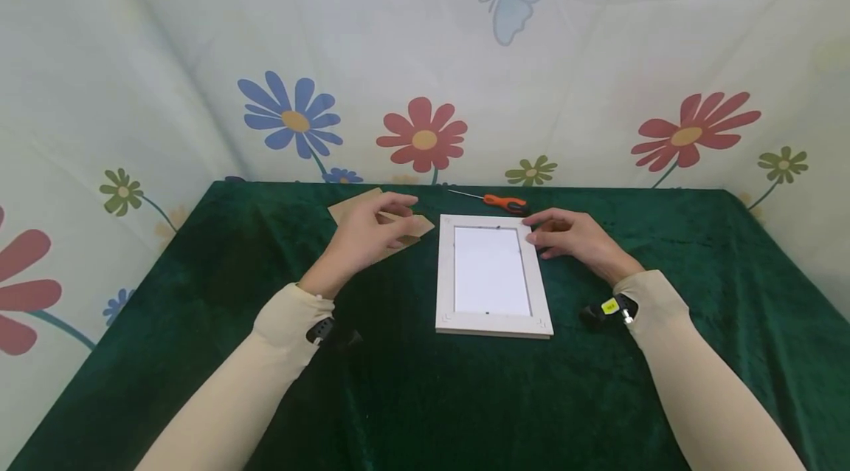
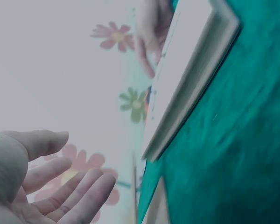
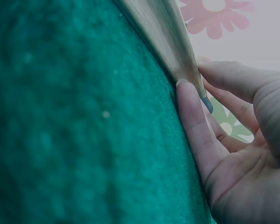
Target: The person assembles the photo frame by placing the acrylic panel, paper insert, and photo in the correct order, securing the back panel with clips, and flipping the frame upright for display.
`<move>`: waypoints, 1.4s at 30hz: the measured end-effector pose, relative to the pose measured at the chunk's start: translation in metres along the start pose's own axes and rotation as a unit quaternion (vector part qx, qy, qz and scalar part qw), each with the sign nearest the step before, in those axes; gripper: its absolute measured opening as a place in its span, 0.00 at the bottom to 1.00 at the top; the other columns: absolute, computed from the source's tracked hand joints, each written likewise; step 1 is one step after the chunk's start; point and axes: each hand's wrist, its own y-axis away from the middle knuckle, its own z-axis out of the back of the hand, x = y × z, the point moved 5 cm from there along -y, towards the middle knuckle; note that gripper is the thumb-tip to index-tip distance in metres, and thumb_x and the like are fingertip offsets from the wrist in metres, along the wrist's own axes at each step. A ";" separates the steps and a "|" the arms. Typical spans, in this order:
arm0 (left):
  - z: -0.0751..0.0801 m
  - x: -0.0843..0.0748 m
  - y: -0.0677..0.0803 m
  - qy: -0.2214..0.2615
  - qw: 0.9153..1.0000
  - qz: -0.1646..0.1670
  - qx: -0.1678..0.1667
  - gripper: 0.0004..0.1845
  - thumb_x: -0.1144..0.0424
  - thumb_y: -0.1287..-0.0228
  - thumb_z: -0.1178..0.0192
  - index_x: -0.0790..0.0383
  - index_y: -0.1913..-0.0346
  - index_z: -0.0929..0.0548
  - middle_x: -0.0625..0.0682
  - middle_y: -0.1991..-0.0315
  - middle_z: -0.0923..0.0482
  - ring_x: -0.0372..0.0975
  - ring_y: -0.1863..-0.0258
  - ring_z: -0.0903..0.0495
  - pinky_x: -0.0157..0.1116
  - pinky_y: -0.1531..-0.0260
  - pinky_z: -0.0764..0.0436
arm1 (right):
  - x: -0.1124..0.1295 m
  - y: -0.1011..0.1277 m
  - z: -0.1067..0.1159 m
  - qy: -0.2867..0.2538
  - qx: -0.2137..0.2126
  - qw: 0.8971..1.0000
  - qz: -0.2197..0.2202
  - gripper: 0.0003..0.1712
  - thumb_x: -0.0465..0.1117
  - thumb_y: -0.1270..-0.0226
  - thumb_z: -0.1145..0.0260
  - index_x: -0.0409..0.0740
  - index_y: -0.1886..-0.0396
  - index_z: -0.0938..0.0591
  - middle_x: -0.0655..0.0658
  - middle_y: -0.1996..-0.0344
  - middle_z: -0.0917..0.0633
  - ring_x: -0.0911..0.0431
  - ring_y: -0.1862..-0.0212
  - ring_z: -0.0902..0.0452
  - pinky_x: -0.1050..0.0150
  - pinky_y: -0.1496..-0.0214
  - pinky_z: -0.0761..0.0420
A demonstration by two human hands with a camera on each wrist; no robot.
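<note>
Fingers of the right hand, the nearer one, are closed in a pinch on the far right edge of the pale rectangular wooden frame, which is laid flat on the green-clothed desk, long axis pointing away from the person. Left of the frame, above flat brown card, the left hand is held relaxed, nothing grasped.

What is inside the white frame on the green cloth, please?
Inside the white frame a plain white surface shows, with small dark marks by its edges. Anything beneath that surface is covered and cannot be seen.
</note>
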 end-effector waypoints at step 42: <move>0.089 0.098 -0.037 0.049 0.983 0.129 -0.120 0.29 0.58 0.24 0.33 0.64 0.25 0.25 0.65 0.33 0.25 0.55 0.39 0.19 0.38 0.52 0.13 | -0.002 0.000 -0.001 -0.005 -0.003 1.000 0.000 0.31 0.50 0.27 0.25 0.47 0.29 0.20 0.37 0.37 0.20 0.43 0.43 0.19 0.62 0.46 0.14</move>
